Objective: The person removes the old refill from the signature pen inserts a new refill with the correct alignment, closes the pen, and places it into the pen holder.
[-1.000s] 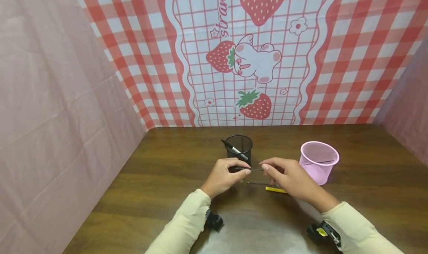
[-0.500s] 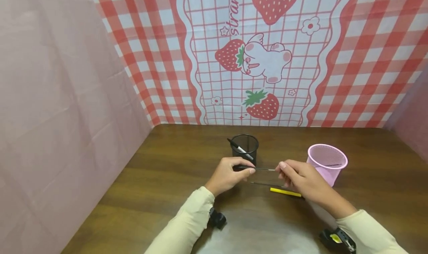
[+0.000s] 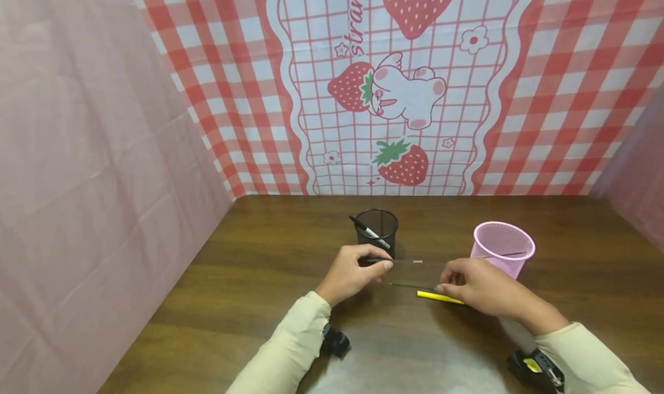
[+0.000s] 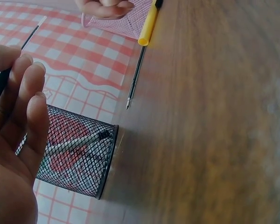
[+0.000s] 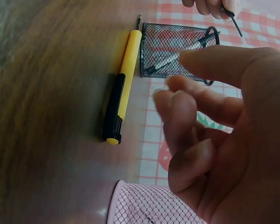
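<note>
My left hand (image 3: 358, 270) pinches a dark, slim pen piece (image 4: 1, 86) between thumb and fingers. A thin refill (image 3: 407, 261) with a pale end sticks out of it toward the right. My right hand (image 3: 485, 287) holds nothing, its fingers loosely bent and thumb apart, just over a yellow pen barrel (image 3: 438, 296) on the table. That barrel has a black clip (image 5: 115, 100). A second refill (image 4: 136, 77) with a metal tip lies along the barrel on the table, partly hidden by it.
Behind my left hand stands a black mesh pen cup (image 3: 377, 233) with a black-and-white marker (image 3: 370, 231) leaning in it. A pink mesh cup (image 3: 503, 241), holding a thin dark stick, stands behind my right hand. A checked strawberry cloth (image 3: 249, 94) hangs at the table's back edge.
My right hand has let go of the refill's end and moved right and down to the yellow barrel. My left hand keeps its pinch in about the same place.
</note>
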Motion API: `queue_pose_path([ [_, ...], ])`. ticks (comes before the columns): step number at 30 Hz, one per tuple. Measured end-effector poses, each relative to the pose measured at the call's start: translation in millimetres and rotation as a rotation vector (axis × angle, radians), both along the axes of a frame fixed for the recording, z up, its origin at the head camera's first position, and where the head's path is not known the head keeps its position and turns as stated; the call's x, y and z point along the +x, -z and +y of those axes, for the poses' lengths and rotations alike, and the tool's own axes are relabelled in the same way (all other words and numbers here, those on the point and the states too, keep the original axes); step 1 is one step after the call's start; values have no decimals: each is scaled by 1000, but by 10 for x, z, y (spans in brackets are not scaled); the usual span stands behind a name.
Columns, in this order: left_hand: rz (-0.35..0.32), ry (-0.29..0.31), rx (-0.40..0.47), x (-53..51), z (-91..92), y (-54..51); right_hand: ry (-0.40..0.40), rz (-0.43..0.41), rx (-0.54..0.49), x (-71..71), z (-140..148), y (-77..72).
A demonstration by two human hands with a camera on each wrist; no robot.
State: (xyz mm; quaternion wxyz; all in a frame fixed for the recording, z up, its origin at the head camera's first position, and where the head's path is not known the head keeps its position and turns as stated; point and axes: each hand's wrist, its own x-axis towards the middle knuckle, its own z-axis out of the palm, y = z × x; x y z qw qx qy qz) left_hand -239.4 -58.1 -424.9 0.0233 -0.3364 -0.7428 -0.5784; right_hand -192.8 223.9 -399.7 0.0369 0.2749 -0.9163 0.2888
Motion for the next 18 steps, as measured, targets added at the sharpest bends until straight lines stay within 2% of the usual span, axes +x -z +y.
queue_pose_path([
  [3, -2, 2, 12, -8, 2, -30, -10, -7, 29, -19, 10, -8],
  [10, -25, 3, 43, -2, -15, 12, -29, -7, 103, -18, -10, 48],
  [18, -12, 18, 32, -9, 13, 12, -38, -7, 154, 16, -8, 96],
])
